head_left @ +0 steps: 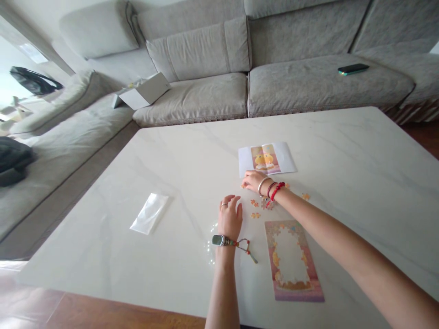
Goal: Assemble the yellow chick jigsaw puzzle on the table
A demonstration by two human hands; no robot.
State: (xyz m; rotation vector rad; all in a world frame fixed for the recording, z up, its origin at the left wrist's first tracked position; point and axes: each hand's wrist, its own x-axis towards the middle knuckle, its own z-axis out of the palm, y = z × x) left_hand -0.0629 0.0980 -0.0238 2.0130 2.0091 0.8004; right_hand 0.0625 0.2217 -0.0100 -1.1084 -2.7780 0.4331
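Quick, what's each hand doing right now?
Left hand: open, nothing visible in it.
Right hand: at a puzzle piece; whether it grips can't be told.

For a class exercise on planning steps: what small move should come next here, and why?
Probably the right hand should bring the small orange piece it is touching to the puzzle and try it along the inner edge: the border looks joined, the middle is open, and more loose pieces lie nearby. The grip itself is too small to judge.
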